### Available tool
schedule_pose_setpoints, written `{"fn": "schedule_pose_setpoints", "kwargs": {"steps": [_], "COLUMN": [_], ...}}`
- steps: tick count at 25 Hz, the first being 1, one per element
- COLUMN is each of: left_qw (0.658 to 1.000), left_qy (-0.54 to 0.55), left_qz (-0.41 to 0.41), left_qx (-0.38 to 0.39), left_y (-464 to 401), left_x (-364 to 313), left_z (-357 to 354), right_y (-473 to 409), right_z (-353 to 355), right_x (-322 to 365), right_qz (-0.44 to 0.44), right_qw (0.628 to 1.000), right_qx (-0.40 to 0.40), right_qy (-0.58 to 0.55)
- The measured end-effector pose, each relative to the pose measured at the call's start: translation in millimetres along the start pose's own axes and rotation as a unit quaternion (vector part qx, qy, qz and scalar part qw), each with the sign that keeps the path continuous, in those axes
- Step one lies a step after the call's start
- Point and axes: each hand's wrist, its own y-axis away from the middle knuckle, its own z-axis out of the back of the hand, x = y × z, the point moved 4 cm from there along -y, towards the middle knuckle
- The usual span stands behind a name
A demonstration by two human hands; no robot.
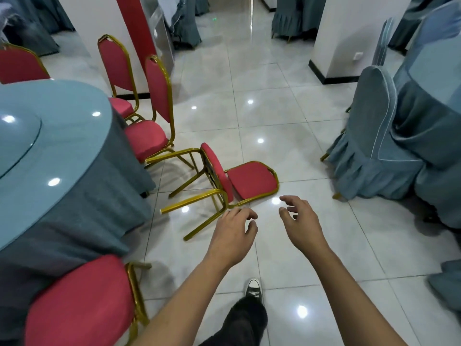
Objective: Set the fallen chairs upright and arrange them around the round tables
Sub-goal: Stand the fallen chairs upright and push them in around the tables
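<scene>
- Fallen chair (pixel 232 178): red padded, gold frame, lying on its back on the tiled floor (pixel 287 116), legs pointing toward the round bench (pixel 50 136) at left. Not yet righted.
- Left hand (pixel 233 233): grip released, fingers loosely curled, holding nothing, just above the chair's near leg; contact can't be confirmed.
- Right hand (pixel 299 221): grip released, fingers spread, hovering near the backrest's near edge, not touching.
- Done so far: two upright red chairs (pixel 156 113) stand at the bench's far-right edge, another red chair (pixel 82 303) at its near edge, one more at far left.
- Left, by my read: lift this chair, slot it into the gap along the bench's right edge.
- Covered chair (pixel 369 136) at the right-hand table is upright; other fallen chairs not visible.
</scene>
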Motion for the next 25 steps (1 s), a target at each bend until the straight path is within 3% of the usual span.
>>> {"fn": "schedule_pose_setpoints", "kwargs": {"steps": [14, 18, 25], "left_qw": [1.0, 0.999, 0.979], "left_qy": [0.009, 0.009, 0.025], "left_qz": [-0.011, 0.022, 0.159], "left_qx": [0.0, -0.033, -0.121], "left_y": [-349.0, -457.1, -594.5], "left_x": [-90.2, -106.9, -104.4], "left_z": [-65.5, -85.8, -88.3], "right_y": [-342.4, -467.7, -662.5], "right_z": [111.4, 128.9, 101.1], "right_x": [-46.4, -51.9, -9.8], "right_qz": [0.003, 0.028, 0.12], "right_qw": [1.0, 0.999, 0.973], "right_qx": [0.005, 0.041, 0.197], "right_qy": [0.013, -0.003, 0.008]}}
